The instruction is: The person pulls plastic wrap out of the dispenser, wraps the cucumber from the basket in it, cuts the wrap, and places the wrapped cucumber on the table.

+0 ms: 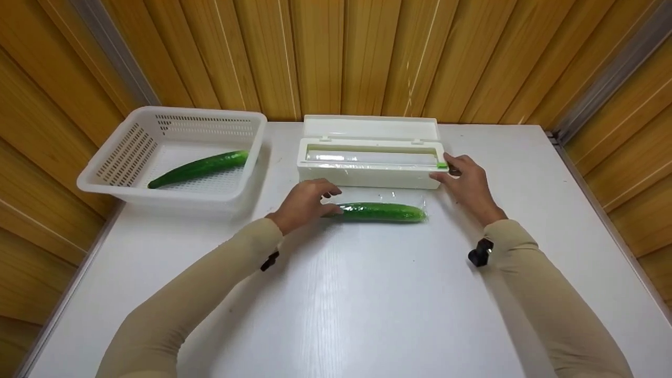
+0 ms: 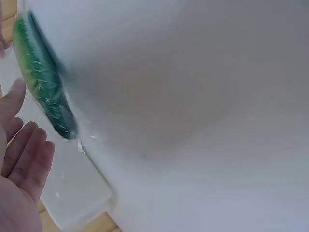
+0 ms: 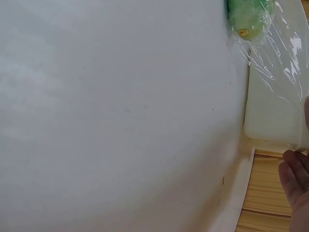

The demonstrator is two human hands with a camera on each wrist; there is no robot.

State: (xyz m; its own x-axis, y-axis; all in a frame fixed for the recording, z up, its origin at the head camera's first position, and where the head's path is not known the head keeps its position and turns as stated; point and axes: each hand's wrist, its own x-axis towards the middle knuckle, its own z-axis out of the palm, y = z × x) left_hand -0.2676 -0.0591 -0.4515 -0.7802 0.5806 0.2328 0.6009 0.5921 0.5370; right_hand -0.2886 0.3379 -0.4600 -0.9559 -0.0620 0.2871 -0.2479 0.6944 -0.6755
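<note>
A green cucumber (image 1: 386, 212) wrapped in clear cling film (image 3: 275, 63) lies in front of a white cling film dispenser (image 1: 367, 177). Film runs from the cucumber up over the dispenser's front. My left hand (image 1: 307, 205) is at the cucumber's left end, its thumb overlapping that end in the head view; the left wrist view shows the fingers (image 2: 30, 154) loosely bent around nothing. With my right hand (image 1: 468, 186) I grip the dispenser's right end, thumb on the front and fingers around the side, beside the green slider (image 1: 441, 165).
A white perforated basket (image 1: 252, 152) stands at the back left, holding another cucumber (image 1: 199, 169). The dispenser's lid (image 1: 370, 127) is raised behind its film roll (image 1: 373, 157). Wood-patterned walls (image 1: 346, 58) close off the white table (image 1: 336, 294) at the back and sides.
</note>
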